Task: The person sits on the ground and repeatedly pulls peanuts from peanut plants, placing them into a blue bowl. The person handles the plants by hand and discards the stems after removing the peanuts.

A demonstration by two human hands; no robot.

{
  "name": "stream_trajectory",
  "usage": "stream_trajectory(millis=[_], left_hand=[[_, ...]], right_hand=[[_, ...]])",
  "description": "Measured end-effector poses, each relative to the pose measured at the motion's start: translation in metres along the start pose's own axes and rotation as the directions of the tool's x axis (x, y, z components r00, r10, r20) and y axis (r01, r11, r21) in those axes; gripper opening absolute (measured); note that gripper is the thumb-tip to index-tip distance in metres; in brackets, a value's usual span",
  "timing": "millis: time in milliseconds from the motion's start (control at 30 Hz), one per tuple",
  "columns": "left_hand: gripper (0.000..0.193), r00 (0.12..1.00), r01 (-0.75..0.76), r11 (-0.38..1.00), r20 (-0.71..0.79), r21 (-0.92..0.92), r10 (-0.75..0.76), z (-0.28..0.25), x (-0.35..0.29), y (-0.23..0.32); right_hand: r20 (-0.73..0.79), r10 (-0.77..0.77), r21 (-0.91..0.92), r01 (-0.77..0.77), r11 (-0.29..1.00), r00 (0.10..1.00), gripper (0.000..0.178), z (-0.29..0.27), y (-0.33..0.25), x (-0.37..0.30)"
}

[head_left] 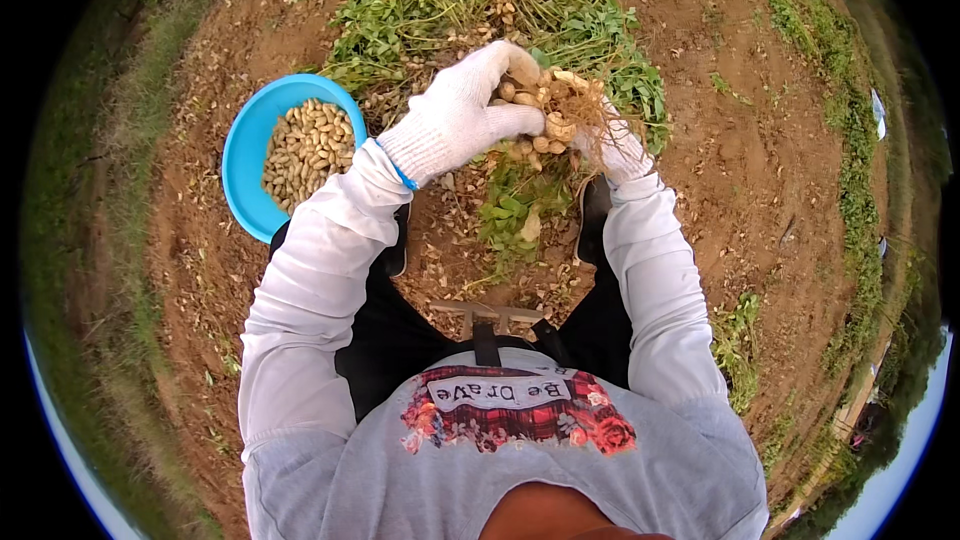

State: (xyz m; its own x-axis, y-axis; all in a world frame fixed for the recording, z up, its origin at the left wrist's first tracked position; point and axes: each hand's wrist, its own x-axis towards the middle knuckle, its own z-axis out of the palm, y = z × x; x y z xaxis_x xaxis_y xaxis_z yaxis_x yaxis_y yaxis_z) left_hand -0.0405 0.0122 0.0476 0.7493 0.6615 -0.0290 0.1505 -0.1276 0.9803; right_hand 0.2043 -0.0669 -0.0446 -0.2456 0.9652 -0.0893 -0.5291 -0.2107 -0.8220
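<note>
White knit gloves cover both of my hands. My left hand (465,105) curls its fingers and thumb round peanuts (528,98) in their shells, at the root end of a pulled peanut plant (590,115). Brown thready roots stick out to the right of the pods. My right hand (622,148) grips the same plant from the right, its fingers partly hidden behind roots and pods. Green leaves (510,205) show below the plant, between my feet. At my left stands a light blue basin (238,155) with many loose peanuts (310,145) in it.
Pulled peanut plants (400,25) lie in a leafy heap just beyond my hands, with some pods among the stems. My dark shoes (594,220) rest on brown soil strewn with dry leaves. Green plants (850,140) run along the right, and grass borders the left.
</note>
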Motion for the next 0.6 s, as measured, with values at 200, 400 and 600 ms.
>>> stream_trajectory(millis=[200, 400, 600], left_hand=[[0.045, 0.948, -0.154, 0.954, -0.233, 0.256, 0.215, 0.005, 0.004, -0.025], [0.035, 0.996, 0.089, 0.993, -0.030, 0.083, -0.087, -0.008, -0.002, -0.008], [0.032, 0.994, -0.064, 0.859, -0.047, 0.507, 0.102, -0.014, -0.009, -0.012]], right_hand=[[-0.262, -0.009, -0.687, -0.180, 0.704, 0.965, 0.054, 0.069, -0.034, 0.011], [-0.306, -0.021, -0.467, -0.131, 0.875, 0.952, 0.050, 0.062, -0.006, 0.013], [-0.237, 0.021, -0.489, -0.137, 0.861, 0.971, 0.048, 0.054, 0.005, 0.018]])
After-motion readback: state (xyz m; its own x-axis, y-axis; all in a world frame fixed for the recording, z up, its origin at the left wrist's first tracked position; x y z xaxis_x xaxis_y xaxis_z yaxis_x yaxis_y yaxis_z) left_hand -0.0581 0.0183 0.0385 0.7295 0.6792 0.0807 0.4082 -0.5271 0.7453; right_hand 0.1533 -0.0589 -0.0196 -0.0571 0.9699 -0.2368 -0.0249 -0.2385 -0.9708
